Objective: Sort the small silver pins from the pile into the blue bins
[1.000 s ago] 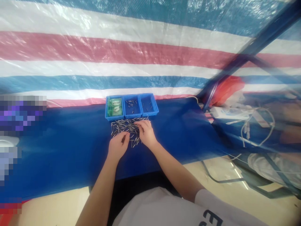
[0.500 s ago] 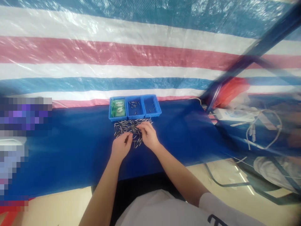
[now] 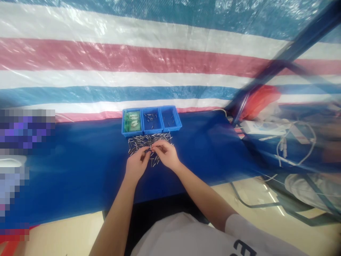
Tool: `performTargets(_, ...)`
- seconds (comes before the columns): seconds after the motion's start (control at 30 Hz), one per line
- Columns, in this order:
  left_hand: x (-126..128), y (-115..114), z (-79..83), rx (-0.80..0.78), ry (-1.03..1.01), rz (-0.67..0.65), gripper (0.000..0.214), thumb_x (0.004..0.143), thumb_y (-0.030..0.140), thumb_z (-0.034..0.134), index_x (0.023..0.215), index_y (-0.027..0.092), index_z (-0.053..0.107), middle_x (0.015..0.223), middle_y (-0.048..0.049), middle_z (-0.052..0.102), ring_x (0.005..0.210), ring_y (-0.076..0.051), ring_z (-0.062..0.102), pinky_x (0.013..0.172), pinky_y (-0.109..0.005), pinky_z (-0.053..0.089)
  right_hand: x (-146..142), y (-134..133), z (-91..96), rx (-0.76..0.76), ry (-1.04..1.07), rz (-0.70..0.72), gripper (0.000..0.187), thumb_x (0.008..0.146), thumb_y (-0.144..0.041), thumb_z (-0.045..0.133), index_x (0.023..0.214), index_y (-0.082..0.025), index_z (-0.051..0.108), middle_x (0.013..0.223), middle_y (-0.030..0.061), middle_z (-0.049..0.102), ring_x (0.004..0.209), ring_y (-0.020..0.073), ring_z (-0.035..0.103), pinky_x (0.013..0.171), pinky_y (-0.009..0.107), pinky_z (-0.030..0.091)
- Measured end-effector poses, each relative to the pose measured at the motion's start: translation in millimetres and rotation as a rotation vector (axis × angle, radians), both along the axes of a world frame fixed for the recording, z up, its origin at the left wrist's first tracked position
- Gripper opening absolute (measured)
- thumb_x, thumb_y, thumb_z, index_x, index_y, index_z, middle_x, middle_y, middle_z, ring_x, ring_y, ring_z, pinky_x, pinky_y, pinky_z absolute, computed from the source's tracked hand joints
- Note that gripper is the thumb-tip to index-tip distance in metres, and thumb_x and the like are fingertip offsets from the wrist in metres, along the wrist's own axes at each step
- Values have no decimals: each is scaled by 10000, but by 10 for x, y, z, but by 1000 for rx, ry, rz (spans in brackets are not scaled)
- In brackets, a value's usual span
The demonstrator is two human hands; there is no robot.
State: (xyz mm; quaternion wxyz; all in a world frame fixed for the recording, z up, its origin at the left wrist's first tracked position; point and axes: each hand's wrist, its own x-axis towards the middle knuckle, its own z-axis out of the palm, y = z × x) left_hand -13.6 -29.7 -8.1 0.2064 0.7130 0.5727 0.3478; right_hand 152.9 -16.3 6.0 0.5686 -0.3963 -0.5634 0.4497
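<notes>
A pile of small metal pins (image 3: 141, 140) lies on the blue table cover (image 3: 80, 160) just in front of three blue bins. My left hand (image 3: 136, 166) and my right hand (image 3: 165, 155) meet at the near edge of the pile. Their fingertips are pinched together around a small pin between them. The left bin (image 3: 131, 122) holds green and white parts. A few loose pins lie in the middle bin (image 3: 151, 121) and the right bin (image 3: 171, 120).
A striped red, white and blue tarp (image 3: 133, 60) hangs behind the table. At the right are a blue metal frame (image 3: 282, 60), a red bag (image 3: 259, 99), and white cables with a power strip (image 3: 269, 128). Beige floor shows below the table edge.
My hands have drawn together: the right hand came off the pile toward the left hand, and their fingertips now touch at a pin.
</notes>
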Motion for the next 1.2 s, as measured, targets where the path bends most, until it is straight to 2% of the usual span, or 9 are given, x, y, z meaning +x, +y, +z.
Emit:
performTargets(0.13,0,2,3,24,28,-25,268,937,406,526,1053,243,705,750,7,701,666,-125,642,653,-237,476,-23,-8,0,-90,83,53,171,848,-393,702,911,-236,674,883,23,707,813,170,710,807,371,628)
performTargets(0.27,7,-6,32,37,7,-44,252,932,389,535,1043,249,713,825,-2,731,700,-127,663,674,-237,493,-20,10,2,-115,174,66,181,817,-375,740,897,-226,674,865,16,715,790,162,713,792,367,631)
performTargets(0.47,10,-20,41,3,-3,-11,202,915,371,547,942,227,685,676,30,665,589,-95,603,597,-209,446,-26,41,-27,-163,282,90,218,777,-351,786,896,-207,673,850,9,717,763,141,715,775,326,630)
performTargets(0.7,9,-31,23,12,-54,-23,232,905,368,567,1046,226,685,692,29,671,611,-99,616,623,-208,464,-42,46,-66,-231,290,95,265,751,-388,806,886,-205,670,862,9,718,766,140,711,788,322,624)
performTargets(1.2,9,-17,21,31,-61,-33,225,912,365,569,1037,239,708,762,20,714,637,-102,636,643,-215,483,-28,76,-112,-244,344,146,231,753,-337,812,901,-209,689,883,5,715,785,134,708,819,319,616)
